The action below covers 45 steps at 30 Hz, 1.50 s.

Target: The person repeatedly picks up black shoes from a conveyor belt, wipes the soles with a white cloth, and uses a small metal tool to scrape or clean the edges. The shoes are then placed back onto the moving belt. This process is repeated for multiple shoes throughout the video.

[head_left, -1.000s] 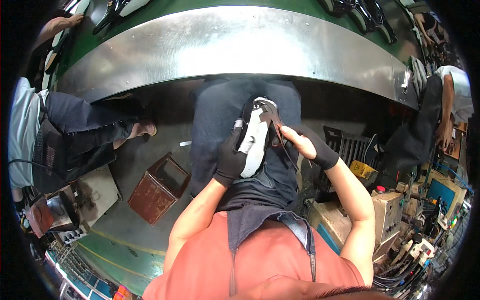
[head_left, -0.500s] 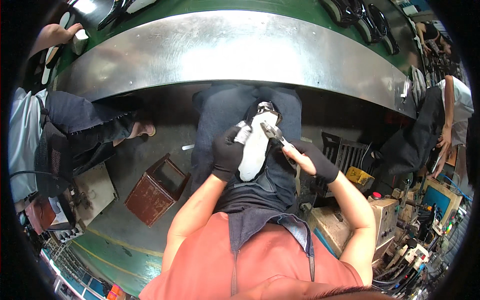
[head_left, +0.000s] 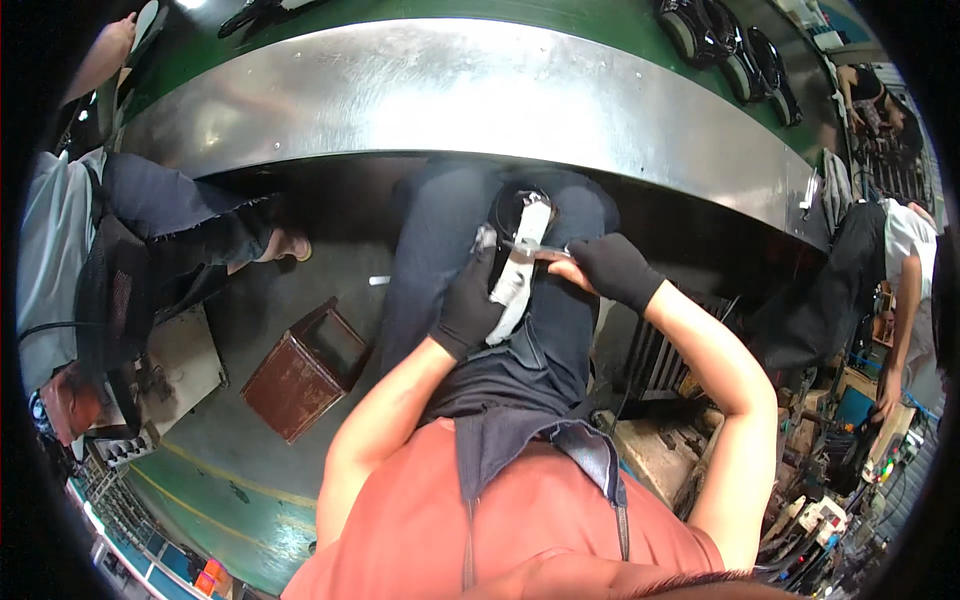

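Note:
A shoe upper on a last, with a white underside (head_left: pixel 512 288), lies along my lap, its black shiny end pointing to the workbench. My left hand (head_left: pixel 468 308), in a black glove with pale wrapping at a fingertip, grips the shoe along its left side. Closed round the handles of metal pliers (head_left: pixel 541 252) is my right hand (head_left: pixel 612 268), gloved with bare fingertips. The pliers lie across the shoe from the right, and their jaws are at its left edge near the far part. Whether the jaws bite on material is too small to tell.
Ahead curves a metal bench edge (head_left: pixel 420 90) with black shoes (head_left: pixel 745 60) on the green surface behind. A brown box (head_left: pixel 300 375) stands on the floor at left. Machinery (head_left: pixel 650 455) stands at lower right. Co-workers sit on both sides, one with a hand (head_left: pixel 112 45) at far left.
The shoe has tilted, so its white underside looks narrower. My right hand has moved up, and the pliers have swung from slanting to nearly level across the shoe.

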Motion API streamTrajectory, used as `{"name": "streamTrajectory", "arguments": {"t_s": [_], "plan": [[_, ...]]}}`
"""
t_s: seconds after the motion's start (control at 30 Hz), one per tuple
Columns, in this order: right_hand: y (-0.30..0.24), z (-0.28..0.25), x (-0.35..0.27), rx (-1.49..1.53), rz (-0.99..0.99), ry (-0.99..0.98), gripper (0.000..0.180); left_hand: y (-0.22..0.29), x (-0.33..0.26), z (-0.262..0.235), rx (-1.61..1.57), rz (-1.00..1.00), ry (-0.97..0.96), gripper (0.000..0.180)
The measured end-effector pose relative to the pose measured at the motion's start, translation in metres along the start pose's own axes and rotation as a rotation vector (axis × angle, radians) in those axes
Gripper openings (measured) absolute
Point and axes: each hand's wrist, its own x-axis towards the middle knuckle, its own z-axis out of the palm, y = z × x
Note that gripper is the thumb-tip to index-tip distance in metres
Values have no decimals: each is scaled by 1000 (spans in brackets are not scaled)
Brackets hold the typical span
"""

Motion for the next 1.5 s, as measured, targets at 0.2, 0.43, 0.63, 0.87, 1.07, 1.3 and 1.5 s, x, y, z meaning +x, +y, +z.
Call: {"name": "streamTrajectory", "arguments": {"t_s": [0.2,0.43,0.63,0.87,1.07,1.3,1.5], "plan": [[4,-1,-4,553,169,-202,52,33,38,4,-159,-195,106,55],[-10,-91,0,16,98,-364,61,16,38,11,276,-63,50,69],[-80,-72,-8,416,-195,124,41,8,27,-11,72,234,-72,103],[-64,33,-76,848,485,-281,44,18,-79,-3,-382,-163,-9,68],[-64,45,-91,1034,646,-354,50,18,-43,-9,-968,-745,-155,46],[-59,-22,-81,776,607,-265,47,-13,-43,19,-85,-257,-71,45],[-97,-50,-43,681,127,197,29,38,-32,7,-163,-208,-49,35]]}}
